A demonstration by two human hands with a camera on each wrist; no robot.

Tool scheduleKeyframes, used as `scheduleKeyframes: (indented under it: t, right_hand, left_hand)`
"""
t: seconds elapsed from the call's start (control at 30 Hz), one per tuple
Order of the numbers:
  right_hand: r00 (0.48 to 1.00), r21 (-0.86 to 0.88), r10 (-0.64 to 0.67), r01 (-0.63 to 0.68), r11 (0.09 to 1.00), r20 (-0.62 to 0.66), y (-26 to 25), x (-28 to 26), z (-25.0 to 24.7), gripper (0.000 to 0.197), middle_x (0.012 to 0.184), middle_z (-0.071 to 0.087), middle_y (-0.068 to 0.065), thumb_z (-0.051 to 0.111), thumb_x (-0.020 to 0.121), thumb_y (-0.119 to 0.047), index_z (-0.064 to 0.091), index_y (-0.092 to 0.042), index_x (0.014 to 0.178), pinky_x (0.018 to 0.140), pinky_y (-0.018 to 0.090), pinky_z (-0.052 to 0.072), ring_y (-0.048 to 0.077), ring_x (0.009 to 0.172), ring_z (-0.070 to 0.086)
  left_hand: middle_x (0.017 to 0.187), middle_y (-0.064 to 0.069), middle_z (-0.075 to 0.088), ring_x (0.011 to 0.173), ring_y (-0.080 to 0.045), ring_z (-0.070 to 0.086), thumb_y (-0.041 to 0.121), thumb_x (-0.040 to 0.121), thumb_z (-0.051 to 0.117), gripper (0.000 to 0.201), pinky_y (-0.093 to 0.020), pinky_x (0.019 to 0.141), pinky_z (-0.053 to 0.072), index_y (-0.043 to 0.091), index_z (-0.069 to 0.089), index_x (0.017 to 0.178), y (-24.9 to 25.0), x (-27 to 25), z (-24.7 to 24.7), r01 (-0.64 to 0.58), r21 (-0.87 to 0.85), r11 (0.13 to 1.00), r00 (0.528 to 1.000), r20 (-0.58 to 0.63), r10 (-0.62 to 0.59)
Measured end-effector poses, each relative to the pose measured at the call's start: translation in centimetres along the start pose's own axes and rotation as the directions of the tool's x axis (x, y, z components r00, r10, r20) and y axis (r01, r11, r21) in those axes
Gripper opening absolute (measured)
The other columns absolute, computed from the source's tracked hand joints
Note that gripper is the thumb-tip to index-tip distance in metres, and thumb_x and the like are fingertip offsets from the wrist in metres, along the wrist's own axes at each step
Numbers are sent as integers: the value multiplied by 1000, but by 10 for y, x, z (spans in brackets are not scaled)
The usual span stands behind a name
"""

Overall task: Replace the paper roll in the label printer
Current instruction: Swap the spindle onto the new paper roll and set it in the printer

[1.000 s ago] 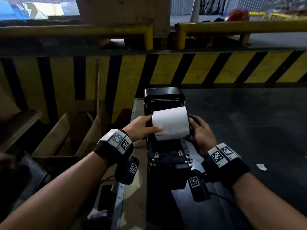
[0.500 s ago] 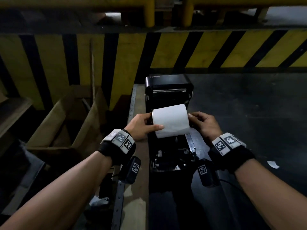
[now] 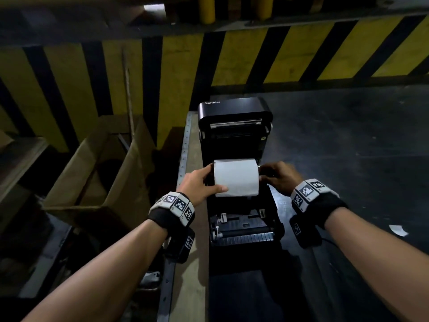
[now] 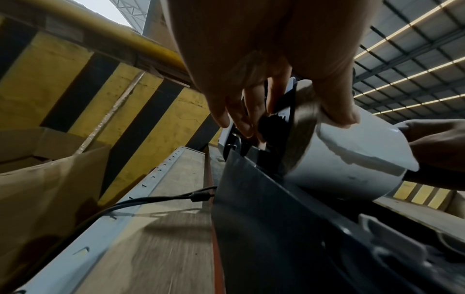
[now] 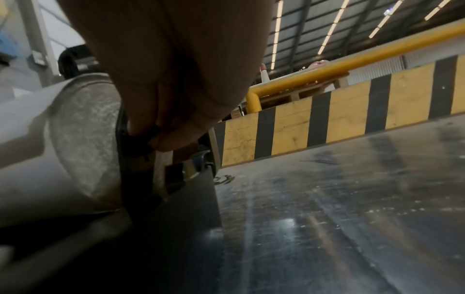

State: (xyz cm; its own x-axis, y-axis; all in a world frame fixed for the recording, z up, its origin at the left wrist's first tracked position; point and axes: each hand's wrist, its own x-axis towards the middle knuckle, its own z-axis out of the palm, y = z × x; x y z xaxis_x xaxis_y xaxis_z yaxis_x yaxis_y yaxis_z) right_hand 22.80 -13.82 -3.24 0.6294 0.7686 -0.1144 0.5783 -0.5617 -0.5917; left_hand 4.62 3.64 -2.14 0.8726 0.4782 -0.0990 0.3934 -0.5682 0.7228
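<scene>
The black label printer (image 3: 243,231) stands with its lid (image 3: 234,112) swung up at the back. A white paper roll (image 3: 236,177) lies level across the open bay. My left hand (image 3: 209,180) holds its left end, with the thumb over the front of the roll (image 4: 352,159) and the fingers at a black holder beside the end. My right hand (image 3: 267,174) is at the right end. In the right wrist view its fingertips (image 5: 161,139) pinch a black roll guide (image 5: 137,147) next to the roll's flat end (image 5: 83,139).
An open cardboard box (image 3: 97,173) sits low on the left. The printer stands on a dark table (image 3: 348,159) beside a wooden strip with a metal rail (image 3: 185,147). A yellow-black striped barrier (image 3: 243,54) stands behind. There is a paper scrap (image 3: 398,230) at right and a cable (image 4: 151,199) at left.
The roll has gone from tilted to level and sits lower in the bay. My right hand shifted from the roll's end to the black guide. The head view tilted down.
</scene>
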Motion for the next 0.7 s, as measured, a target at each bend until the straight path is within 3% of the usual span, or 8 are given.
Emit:
scheduleKeyframes:
  t: [0.17,0.33,0.5,0.6,0.7]
  right_hand:
    - [999,-106,-16,21,994,51,-9,0,-1,25,109,70,16,61,84,-17,66,-9,107,82,37,47,33,104,62]
    - [996,-154,-50,60,986,68,-15,0,-2,25,109,68,20,55,82,-3,66,-4,105,79,34,44,35,105,61]
    - [993,-188,-81,96,977,84,-14,0,-2,25,110,66,18,52,84,-4,65,-6,105,76,34,43,35,102,61]
    - [991,-170,-103,117,978,87,-9,-3,-1,24,108,66,18,54,85,-7,65,-8,107,78,37,46,36,99,62]
    - [993,-192,-94,106,976,74,-5,-4,1,26,111,63,15,55,86,-11,64,-11,111,76,32,43,33,99,61]
  left_hand:
    - [117,-4,68,112,-19,60,49,67,76,78,-31,96,49,31,44,136,-7,6,11,58,13,998,998,-12,-58]
    - [120,-3,67,116,-19,57,53,63,76,85,-35,101,47,31,43,137,-12,7,17,82,-15,997,996,-36,-82]
    - [122,-4,66,118,-19,57,48,66,76,84,-33,102,46,28,40,139,-11,1,22,63,-25,998,996,-67,-65]
    - [122,-5,66,118,-21,56,45,70,75,79,-26,97,44,24,43,139,-7,-3,26,60,42,997,996,-67,-57]
    - [126,-7,61,119,-23,53,45,72,73,76,-27,96,40,20,44,137,-7,-6,31,58,66,996,997,-63,-54]
